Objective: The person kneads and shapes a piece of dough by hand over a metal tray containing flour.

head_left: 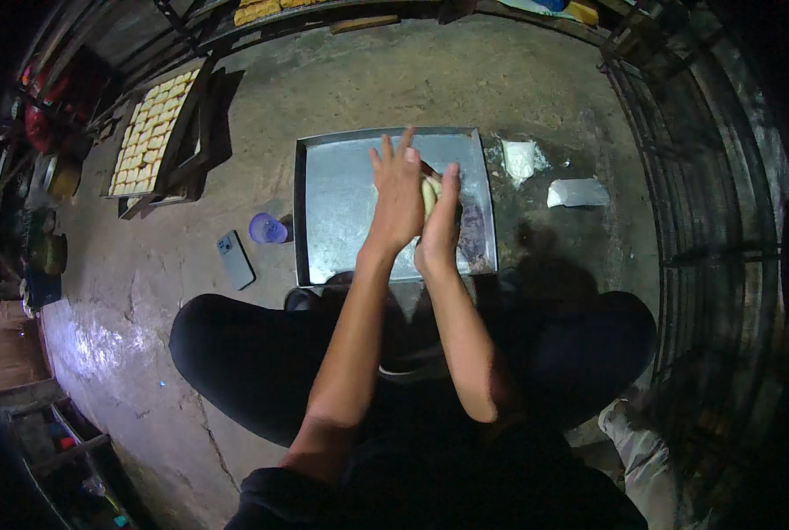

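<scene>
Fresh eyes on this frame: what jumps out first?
Centre: the left hand and right hand, a pale lump between them, above a metal tray. Then the neat rows of pale yellow pieces at upper left, and the bright white powdery patch just right of the tray.

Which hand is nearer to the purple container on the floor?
Left. The left hand is right of the purple container, over the metal tray; the right hand is farther right.

Looks like a bakery workshop, judging by rowed dough-like pieces, metal tray and bare concrete floor.
</scene>
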### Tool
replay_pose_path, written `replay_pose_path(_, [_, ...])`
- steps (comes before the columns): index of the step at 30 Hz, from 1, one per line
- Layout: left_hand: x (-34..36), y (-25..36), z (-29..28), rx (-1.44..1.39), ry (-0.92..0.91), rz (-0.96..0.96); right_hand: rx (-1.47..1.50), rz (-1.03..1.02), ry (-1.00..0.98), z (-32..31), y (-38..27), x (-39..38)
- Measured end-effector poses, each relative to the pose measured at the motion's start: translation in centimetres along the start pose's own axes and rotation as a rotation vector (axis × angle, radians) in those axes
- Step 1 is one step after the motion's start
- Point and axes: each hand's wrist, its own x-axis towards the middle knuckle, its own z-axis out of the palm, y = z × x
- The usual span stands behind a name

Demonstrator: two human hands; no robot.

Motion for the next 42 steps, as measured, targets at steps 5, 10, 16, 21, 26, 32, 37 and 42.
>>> replay_pose_path(5, [-1.5,1.0,0.3,-0.330,-0.065,-0.212,-0.328,-0.166,0.119,0.0,-2.0,0.1])
replay_pose_path(10, [-1.5,1.4,1.1,-0.551,-0.087,-0.313,-0.322,-0.140,0.111,-0.8,-3.4,1.2])
replay_pose_path(16, [-1.0,2.0,1.0,-0.500,0.107,-0.197,-0.301,-0.216,0.211,-1.4,-3.2,1.9])
replay_pose_path(21, [-3.6,3.5,3.9,-0.042,0.252,-0.049,-0.159,-0.270,0.281,-0.8,-3.5,1.5])
replay_pose_path(26, [-2.6,-0.4,0.9,-0.122,0.303,-0.239,-0.457,-0.414,0.235,1.4,-0.6,0.0])
replay_pose_path(32, [-2.5,-3.3,-1.3,-0.216,0.449,-0.347,-0.841,-0.623,-0.002,1.9,-0.3,-0.7])
replay_pose_path(37, [-1.8,-4.3,-1.8,-0.200,0.428,-0.297,-0.900,-0.738,-0.027,1.8,0.3,-0.7])
replay_pose_path(42, [-1.6,-6.8,-2.3,-0.066,0.494,-0.228,-0.906,-0.719,-0.076,1.7,1.3,-1.0])
